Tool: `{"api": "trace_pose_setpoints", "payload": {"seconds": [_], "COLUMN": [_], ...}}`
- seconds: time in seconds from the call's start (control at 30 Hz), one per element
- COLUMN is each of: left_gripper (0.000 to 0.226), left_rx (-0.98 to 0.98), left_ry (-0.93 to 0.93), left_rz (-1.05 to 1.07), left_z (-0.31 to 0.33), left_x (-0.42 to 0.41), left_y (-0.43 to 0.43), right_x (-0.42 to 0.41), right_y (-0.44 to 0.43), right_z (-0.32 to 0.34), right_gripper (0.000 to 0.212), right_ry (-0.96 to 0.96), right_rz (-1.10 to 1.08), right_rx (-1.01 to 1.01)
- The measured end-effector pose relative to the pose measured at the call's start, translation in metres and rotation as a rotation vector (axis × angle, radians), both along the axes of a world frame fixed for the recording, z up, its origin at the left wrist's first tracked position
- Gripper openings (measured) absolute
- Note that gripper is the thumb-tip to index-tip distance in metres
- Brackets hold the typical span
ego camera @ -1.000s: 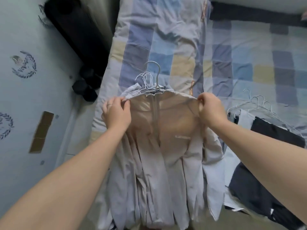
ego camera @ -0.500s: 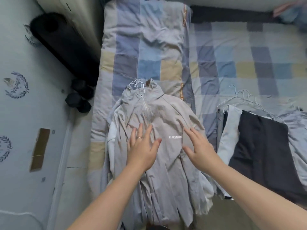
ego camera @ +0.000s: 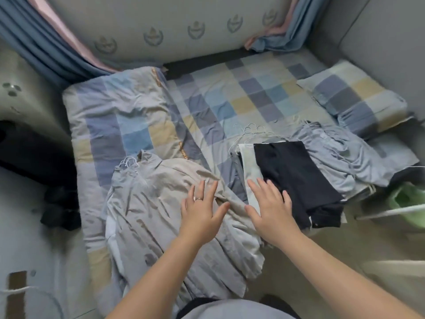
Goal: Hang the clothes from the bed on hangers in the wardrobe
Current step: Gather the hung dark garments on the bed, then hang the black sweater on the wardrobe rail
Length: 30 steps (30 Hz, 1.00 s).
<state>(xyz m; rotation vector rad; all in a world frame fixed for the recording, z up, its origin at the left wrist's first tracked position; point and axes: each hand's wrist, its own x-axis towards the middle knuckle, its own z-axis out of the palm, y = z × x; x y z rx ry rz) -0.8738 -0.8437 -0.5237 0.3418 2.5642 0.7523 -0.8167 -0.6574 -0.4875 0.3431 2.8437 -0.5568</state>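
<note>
A beige-grey jacket [ego camera: 147,203] lies flat on the bed's near left, on top of other hung garments whose white wire hanger hooks [ego camera: 128,161] stick out at its collar. My left hand [ego camera: 202,212] hovers over the jacket's right side, fingers straight and spread, holding nothing. My right hand [ego camera: 269,206] is spread flat over the edge of a second pile, where a pale garment [ego camera: 250,171] meets a black one [ego camera: 296,171]. More wire hangers [ego camera: 251,131] lie at that pile's top. A light blue-grey garment [ego camera: 338,155] is crumpled to its right.
The bed has a checked sheet [ego camera: 241,100], a folded checked quilt [ego camera: 119,116] at left and a pillow [ego camera: 351,100] at right. Blue and pink curtains [ego camera: 46,42] hang behind. Dark objects [ego camera: 59,203] sit on the floor left; a green item [ego camera: 407,201] is at right.
I laid the jacket down from where both hands held it up by the shoulders, then let go. Both hands have shifted right, toward the second pile, and my view swung rightward.
</note>
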Motion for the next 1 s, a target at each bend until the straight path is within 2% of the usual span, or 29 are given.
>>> {"api": "trace_pose_setpoints", "payload": {"seconds": [0.23, 0.57, 0.7, 1.0], "left_gripper": [0.068, 0.068, 0.069, 0.069], "left_rx": [-0.048, -0.019, -0.012, 0.069], "left_ry": [0.103, 0.19, 0.251, 0.251], "left_rz": [-0.295, -0.786, -1.031, -1.636], "left_z": [0.034, 0.06, 0.067, 0.078], "left_x": [0.071, 0.235, 0.296, 0.44], "left_y": [0.133, 0.356, 0.436, 0.596], "right_x": [0.132, 0.357, 0.434, 0.573], "right_y": [0.109, 0.265, 0.304, 0.349], "right_z": [0.013, 0.028, 0.031, 0.033], "right_gripper": [0.062, 0.063, 0.062, 0.059], "right_ry": [0.061, 0.08, 0.112, 0.149], "right_rz": [-0.285, -0.75, -0.945, -1.48], "right_rx": [-0.04, -0.003, 0.023, 0.064]}}
